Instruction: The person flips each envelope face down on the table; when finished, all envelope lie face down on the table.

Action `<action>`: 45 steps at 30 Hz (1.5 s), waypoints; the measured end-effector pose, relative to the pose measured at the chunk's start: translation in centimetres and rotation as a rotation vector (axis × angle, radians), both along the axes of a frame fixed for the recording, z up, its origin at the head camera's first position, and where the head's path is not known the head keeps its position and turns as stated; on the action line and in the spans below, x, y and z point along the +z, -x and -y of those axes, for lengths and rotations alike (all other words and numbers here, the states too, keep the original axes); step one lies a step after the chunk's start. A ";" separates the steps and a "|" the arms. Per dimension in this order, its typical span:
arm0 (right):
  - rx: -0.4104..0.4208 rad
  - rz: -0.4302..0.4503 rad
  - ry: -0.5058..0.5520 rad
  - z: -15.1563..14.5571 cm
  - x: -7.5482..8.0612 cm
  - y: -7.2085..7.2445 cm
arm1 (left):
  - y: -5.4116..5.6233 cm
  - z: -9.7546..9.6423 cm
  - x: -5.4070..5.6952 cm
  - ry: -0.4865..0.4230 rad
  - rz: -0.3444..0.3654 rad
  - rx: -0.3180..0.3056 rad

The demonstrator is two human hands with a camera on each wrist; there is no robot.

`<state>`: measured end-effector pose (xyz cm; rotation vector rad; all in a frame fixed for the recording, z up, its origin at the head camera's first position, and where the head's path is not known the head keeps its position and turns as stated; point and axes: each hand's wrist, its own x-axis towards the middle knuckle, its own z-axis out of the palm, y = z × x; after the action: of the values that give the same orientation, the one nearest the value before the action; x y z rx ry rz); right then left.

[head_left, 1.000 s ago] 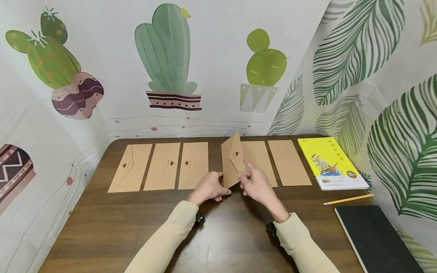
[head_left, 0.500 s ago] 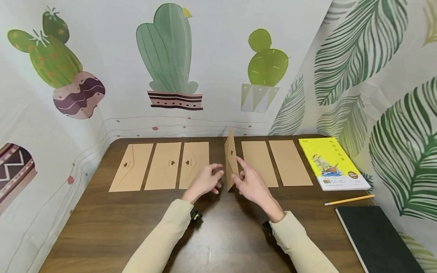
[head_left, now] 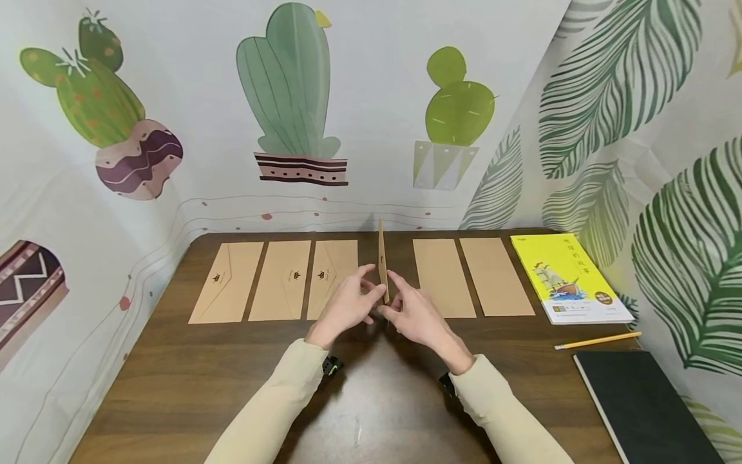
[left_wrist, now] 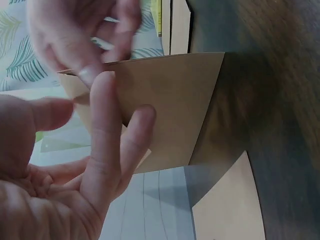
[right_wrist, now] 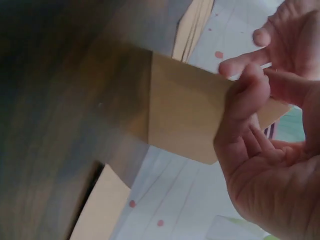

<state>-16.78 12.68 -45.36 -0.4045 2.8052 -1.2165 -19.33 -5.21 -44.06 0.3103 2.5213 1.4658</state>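
Observation:
A brown paper envelope (head_left: 382, 258) stands upright on its edge in the middle of the row, seen nearly edge-on in the head view. My right hand (head_left: 414, 312) pinches it near its front end, thumb low and index finger along the right face. My left hand (head_left: 348, 299) is at the other side, its fingers relaxed and close to the left face. The left wrist view shows those fingers in front of the envelope (left_wrist: 175, 105), with the thumb apart from them. In the right wrist view, the curled right fingers partly cover the envelope (right_wrist: 187, 107).
Three envelopes, such as one (head_left: 278, 280) with a crown print, lie flat at left. Two plain envelopes (head_left: 446, 277) (head_left: 496, 277) lie at right. Beyond are a yellow book (head_left: 565, 277), a pencil (head_left: 597, 341) and a black notebook (head_left: 637, 399). A printed cloth (head_left: 371, 129) hangs behind the table (head_left: 232, 386).
The envelope has turned from showing its printed flap side to nearly edge-on and shifted slightly left. My left hand let go of its lower corner, drew back, then came near it again.

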 end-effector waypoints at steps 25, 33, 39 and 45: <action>-0.096 0.394 -0.079 -1.1 -2.5 1.1 | -0.2 0.2 -0.4 0.188 -0.029 0.031; -0.125 0.394 -0.084 -1.4 -2.3 1.0 | 0.4 0.3 -1.9 0.277 -0.020 0.035; -0.143 0.361 -0.118 -1.7 -2.3 1.2 | 0.9 0.0 -2.7 0.308 0.055 0.034; -0.127 0.346 -0.149 -2.9 -5.3 2.8 | 1.3 -0.4 -2.9 0.360 0.087 0.030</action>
<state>-19.57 15.62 -50.65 -0.0039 2.6253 -0.9771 -20.58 -4.85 -46.98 0.1452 2.6601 0.9805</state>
